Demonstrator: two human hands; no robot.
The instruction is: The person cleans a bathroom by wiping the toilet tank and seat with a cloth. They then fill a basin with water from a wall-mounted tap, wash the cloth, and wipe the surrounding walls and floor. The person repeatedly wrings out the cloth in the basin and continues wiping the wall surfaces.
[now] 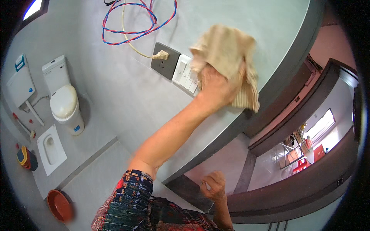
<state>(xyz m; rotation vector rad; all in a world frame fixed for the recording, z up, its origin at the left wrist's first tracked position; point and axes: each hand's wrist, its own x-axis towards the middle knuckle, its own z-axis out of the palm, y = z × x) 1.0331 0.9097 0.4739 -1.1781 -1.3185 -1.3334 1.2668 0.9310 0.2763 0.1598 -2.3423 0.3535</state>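
Note:
My left hand [219, 82] is stretched up to the grey wall, pressing a beige striped cloth [225, 48] against it. The cloth hangs crumpled round the fingers and covers the right end of a white switch panel [185, 75]. Left of that panel is a dark grey socket [160, 69], with a cream plug [161, 55] in it. Low in front of my body, my right hand [214, 185] is closed, fingers curled in. Something small and pale shows between them, too small to name.
Twisted red-and-blue wire [148, 29] hangs above the socket. On the left stand a white toilet [65, 102], a squat pan [51, 148], a bin [25, 158] and a reddish-brown basin [59, 206]. The wall ends at a dark door frame [277, 92] on the right.

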